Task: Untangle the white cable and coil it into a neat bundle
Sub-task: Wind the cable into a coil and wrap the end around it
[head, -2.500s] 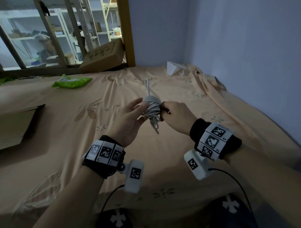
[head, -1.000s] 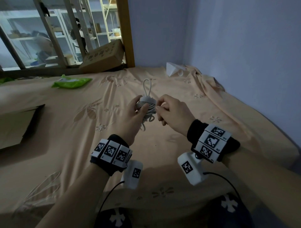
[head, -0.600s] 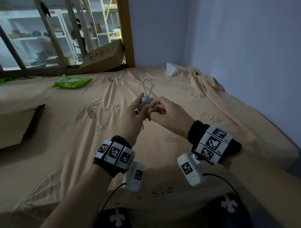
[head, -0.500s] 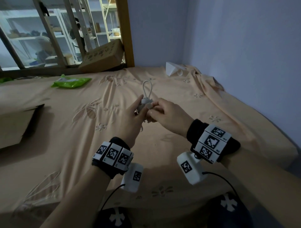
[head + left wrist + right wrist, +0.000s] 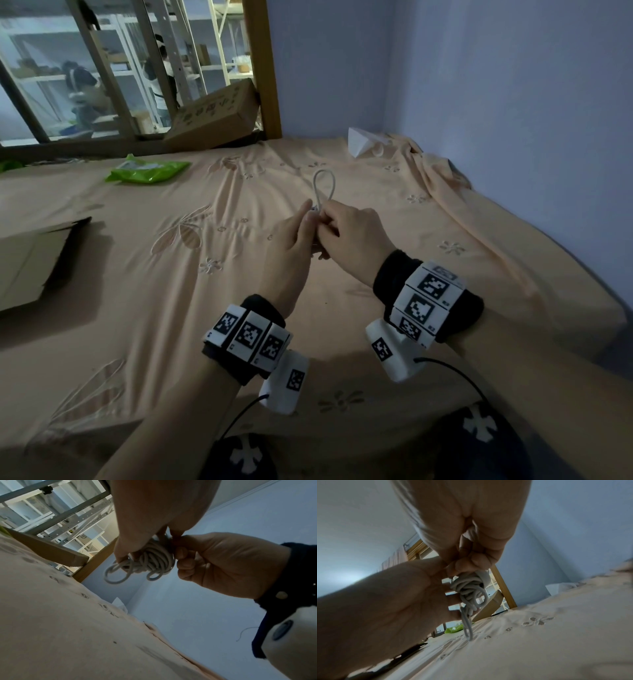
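Just above the centre of the head view, the white cable (image 5: 323, 192) is held in the air over the bed (image 5: 171, 274), pressed between both hands, which meet knuckle to knuckle. The left hand (image 5: 291, 250) grasps the wound bundle from the left, with its thumb and fingers curled round the coils; the right hand (image 5: 352, 236) pinches the same bundle from the right. Its long axis runs up and down the frame. One narrow loop stands up out of the top of the grip, and in the right wrist view several slack loops (image 5: 467, 609) hang from below it toward the sheet. Neither hand is nearer; the bundle lies squarely between them. My guess is that the coming move concerns the upright loop, which rises just past both sets of fingertips.
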`<state>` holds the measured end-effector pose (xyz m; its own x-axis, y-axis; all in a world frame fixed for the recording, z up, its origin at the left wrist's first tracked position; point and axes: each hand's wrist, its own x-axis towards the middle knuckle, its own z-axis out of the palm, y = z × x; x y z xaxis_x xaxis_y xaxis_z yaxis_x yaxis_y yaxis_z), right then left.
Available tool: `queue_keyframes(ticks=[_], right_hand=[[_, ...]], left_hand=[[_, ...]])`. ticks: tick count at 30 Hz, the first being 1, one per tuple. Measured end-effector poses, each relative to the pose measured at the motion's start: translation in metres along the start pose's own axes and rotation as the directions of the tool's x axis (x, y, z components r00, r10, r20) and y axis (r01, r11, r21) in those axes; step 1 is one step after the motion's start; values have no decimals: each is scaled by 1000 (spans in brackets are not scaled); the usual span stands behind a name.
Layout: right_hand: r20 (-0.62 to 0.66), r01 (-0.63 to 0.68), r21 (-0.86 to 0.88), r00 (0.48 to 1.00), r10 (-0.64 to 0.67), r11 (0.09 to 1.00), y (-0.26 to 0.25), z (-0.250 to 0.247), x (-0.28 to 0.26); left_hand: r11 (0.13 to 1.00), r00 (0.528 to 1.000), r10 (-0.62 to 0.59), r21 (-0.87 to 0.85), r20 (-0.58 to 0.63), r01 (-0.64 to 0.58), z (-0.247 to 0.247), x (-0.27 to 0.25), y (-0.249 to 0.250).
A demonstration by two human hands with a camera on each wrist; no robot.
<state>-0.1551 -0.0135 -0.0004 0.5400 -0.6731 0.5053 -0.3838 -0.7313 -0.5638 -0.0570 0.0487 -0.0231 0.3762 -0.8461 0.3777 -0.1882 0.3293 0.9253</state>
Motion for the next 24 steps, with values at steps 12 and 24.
queue_keyframes(ticks=[12,24], right_hand=[[-126,88,-128,986,-105,988,2,3,-1],[-53,-23,89,998,27,996,11,0,0]], left_hand=[[995,995,-63,-86,-82,56,-1,6,-9],[994,997,-73,-82,-25,71,-3,5,-14]])
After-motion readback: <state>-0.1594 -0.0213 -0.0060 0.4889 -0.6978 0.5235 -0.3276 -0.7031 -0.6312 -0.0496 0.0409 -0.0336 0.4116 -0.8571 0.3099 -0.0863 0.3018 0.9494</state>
